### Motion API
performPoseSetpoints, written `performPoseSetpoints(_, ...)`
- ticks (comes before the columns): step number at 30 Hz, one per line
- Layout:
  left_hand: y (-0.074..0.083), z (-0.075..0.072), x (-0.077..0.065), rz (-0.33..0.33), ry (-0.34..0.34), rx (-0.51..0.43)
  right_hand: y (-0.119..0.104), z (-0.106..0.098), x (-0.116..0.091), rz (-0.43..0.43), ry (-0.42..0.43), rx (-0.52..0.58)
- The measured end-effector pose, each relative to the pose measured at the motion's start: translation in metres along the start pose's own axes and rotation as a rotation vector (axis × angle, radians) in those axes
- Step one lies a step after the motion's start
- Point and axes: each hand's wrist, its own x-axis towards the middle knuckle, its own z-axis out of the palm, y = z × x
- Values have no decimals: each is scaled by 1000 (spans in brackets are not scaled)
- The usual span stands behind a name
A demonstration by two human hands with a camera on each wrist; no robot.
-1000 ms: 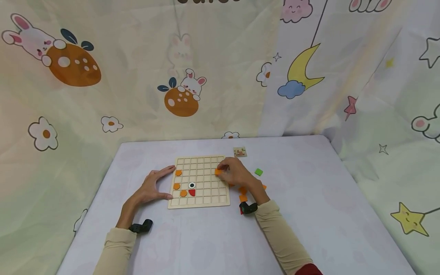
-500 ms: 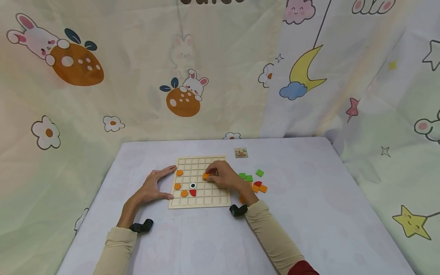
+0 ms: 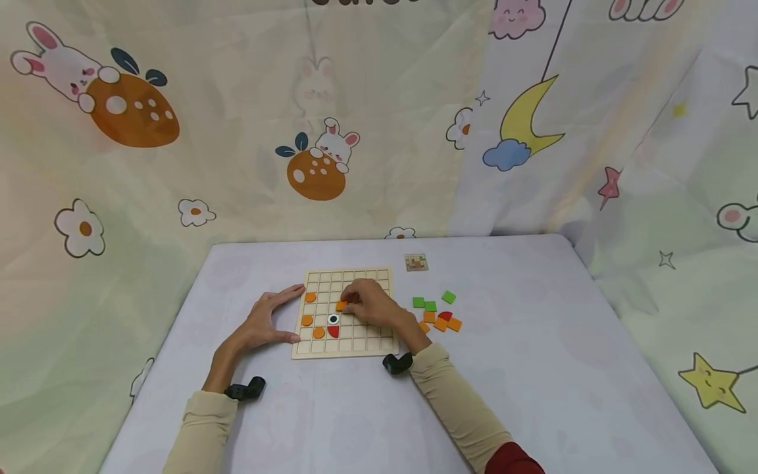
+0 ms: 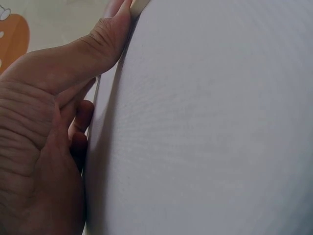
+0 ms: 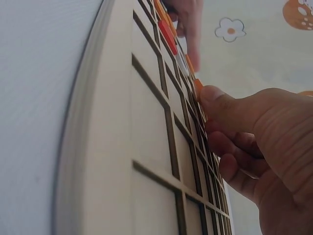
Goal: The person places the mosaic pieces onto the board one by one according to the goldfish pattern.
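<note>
A wooden grid board (image 3: 370, 345) lies on the table. My left hand (image 3: 260, 322) is at its left edge, thumb and index finger stretched wide apart and touching the rim. My right hand (image 3: 373, 304) pinches an orange square tile (image 3: 341, 306) between thumb and fingertips, low over the middle of the grid. In the right wrist view the orange tile (image 5: 198, 84) shows at the thumb tip. Orange round pieces (image 3: 307, 320) sit in cells on the left side. A white piece with a black dot (image 3: 333, 319) sits just above a red quarter-round piece (image 3: 333, 332).
Right of the board lie loose green squares (image 3: 430, 306), several orange squares (image 3: 454, 324) and a red rounded piece (image 3: 445, 316). A small picture card (image 3: 416, 263) lies behind the board's right corner. A printed cloth (image 3: 379, 164) hangs beyond the table's far edge.
My right hand has carried the orange square tile leftward across the grid, from the right columns to near the middle. The loose pieces at right are uncovered. My left hand stays put.
</note>
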Motion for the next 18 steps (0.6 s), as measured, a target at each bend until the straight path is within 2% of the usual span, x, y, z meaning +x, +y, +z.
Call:
performPoseSetpoints(8,1,0,0,-5,-2,4,-3,3,4,1,-18,13)
performPoseSetpoints(18,-1,0,0,15,3,-4,-7,6,6,24,-26,-21)
